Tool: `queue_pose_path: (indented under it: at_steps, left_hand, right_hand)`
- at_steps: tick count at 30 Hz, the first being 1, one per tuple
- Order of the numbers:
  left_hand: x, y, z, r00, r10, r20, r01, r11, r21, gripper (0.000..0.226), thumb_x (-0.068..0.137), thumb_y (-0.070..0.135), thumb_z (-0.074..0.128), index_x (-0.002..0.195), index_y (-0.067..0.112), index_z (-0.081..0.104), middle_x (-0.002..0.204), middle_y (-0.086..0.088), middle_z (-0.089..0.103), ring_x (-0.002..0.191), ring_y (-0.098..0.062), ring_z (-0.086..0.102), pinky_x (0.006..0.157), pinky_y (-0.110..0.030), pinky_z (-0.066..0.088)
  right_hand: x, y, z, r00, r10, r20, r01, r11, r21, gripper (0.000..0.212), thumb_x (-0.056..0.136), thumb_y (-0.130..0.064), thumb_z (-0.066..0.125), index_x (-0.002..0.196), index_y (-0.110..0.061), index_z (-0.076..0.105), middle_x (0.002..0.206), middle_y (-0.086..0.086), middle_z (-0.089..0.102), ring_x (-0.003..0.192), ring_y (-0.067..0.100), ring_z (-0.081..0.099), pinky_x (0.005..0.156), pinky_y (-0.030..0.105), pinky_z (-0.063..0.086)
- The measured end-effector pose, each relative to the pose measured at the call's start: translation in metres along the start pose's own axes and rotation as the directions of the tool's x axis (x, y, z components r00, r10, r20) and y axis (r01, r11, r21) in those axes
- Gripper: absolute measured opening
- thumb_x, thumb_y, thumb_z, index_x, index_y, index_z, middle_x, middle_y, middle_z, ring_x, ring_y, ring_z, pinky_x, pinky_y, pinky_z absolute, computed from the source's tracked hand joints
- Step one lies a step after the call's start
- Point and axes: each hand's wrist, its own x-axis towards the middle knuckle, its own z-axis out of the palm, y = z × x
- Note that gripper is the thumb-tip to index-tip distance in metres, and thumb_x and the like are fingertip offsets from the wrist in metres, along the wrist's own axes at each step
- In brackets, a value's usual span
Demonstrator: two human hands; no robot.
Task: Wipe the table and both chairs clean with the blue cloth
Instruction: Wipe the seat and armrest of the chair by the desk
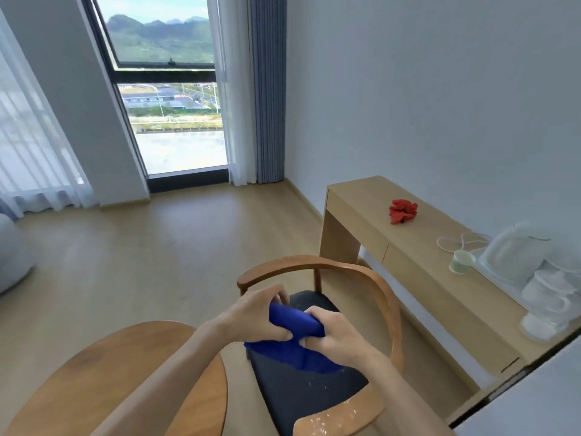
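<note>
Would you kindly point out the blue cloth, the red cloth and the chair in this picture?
blue cloth (294,322): head view, on the bunched fold between the two hands.
red cloth (402,211): head view, middle of the crumpled heap on the desk.
chair (385,289): head view, on the curved wooden backrest.

Hotel-like room: desk (408,247) with kettle (509,253), curtained window (176,89).

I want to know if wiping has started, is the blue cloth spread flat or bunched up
Bunched up. The blue cloth is gathered between the left hand and right hand, its lower part hanging over the chair seat.
</note>
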Motion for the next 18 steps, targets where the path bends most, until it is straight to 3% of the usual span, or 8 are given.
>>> queue_pose_path:
  at_steps: [2, 4, 9, 12, 15, 18]
  left_hand:
    - [0.009, -0.007, 0.007, 0.992, -0.053, -0.118, 0.025, 0.973, -0.230, 0.049, 0.071, 0.039, 0.079, 0.110, 0.025, 0.051, 0.099, 0.005, 0.067, 0.090, -0.014, 0.067, 0.073, -0.026, 0.057]
    - [0.020, -0.018, 0.016, 0.986, -0.115, -0.120, 0.063, 0.926, -0.371, 0.057, 0.073, 0.029, 0.083, 0.118, 0.021, 0.049, 0.107, 0.001, 0.065, 0.099, -0.019, 0.066, 0.075, -0.028, 0.057]
    - [0.067, -0.055, 0.031, 0.976, -0.211, -0.053, 0.165, 0.877, -0.451, 0.057, 0.073, 0.027, 0.081, 0.120, 0.021, 0.049, 0.112, 0.000, 0.065, 0.105, -0.021, 0.064, 0.084, -0.039, 0.058]
    - [0.105, -0.075, 0.036, 0.958, -0.286, -0.028, 0.233, 0.829, -0.509, 0.053, 0.074, 0.025, 0.082, 0.118, 0.023, 0.053, 0.109, 0.001, 0.068, 0.103, -0.019, 0.065, 0.086, -0.038, 0.058]
    - [0.138, -0.091, 0.045, 0.907, -0.417, -0.062, 0.275, 0.696, -0.664, 0.049, 0.072, 0.028, 0.084, 0.114, 0.025, 0.059, 0.104, 0.004, 0.071, 0.099, -0.016, 0.067, 0.084, -0.032, 0.057]
    - [0.162, -0.107, 0.066, 0.792, -0.598, -0.121, 0.222, 0.467, -0.856, 0.055, 0.061, 0.035, 0.087, 0.108, 0.018, 0.065, 0.102, -0.002, 0.072, 0.100, -0.022, 0.068, 0.084, -0.033, 0.057]
  right_hand:
    - [0.009, 0.016, -0.012, 1.000, -0.009, -0.013, 0.011, 0.994, 0.109, 0.021, 0.089, -0.021, 0.065, 0.108, -0.025, 0.057, 0.096, -0.007, 0.068, 0.092, 0.013, 0.064, 0.079, 0.021, 0.053]
    - [0.021, 0.030, -0.019, 1.000, 0.017, -0.014, -0.014, 0.976, 0.219, 0.021, 0.088, -0.021, 0.067, 0.107, -0.024, 0.058, 0.096, -0.006, 0.069, 0.091, 0.016, 0.066, 0.079, 0.024, 0.055]
    - [0.055, 0.075, -0.032, 0.989, 0.093, 0.115, -0.119, 0.962, 0.246, 0.021, 0.089, -0.033, 0.067, 0.106, -0.023, 0.060, 0.097, -0.007, 0.069, 0.089, 0.014, 0.066, 0.076, 0.023, 0.054]
    - [0.077, 0.103, -0.046, 0.972, 0.143, 0.186, -0.191, 0.943, 0.272, 0.029, 0.087, -0.038, 0.066, 0.110, -0.022, 0.060, 0.102, -0.006, 0.069, 0.093, 0.016, 0.067, 0.080, 0.026, 0.056]
    - [0.101, 0.127, -0.062, 0.952, 0.192, 0.239, -0.272, 0.886, 0.375, 0.034, 0.088, -0.036, 0.066, 0.119, -0.024, 0.056, 0.109, -0.006, 0.068, 0.100, 0.017, 0.066, 0.081, 0.027, 0.056]
    - [0.125, 0.145, -0.067, 0.944, 0.241, 0.225, -0.309, 0.885, 0.348, 0.026, 0.091, -0.029, 0.066, 0.114, -0.022, 0.057, 0.105, -0.007, 0.068, 0.098, 0.015, 0.066, 0.080, 0.026, 0.056]
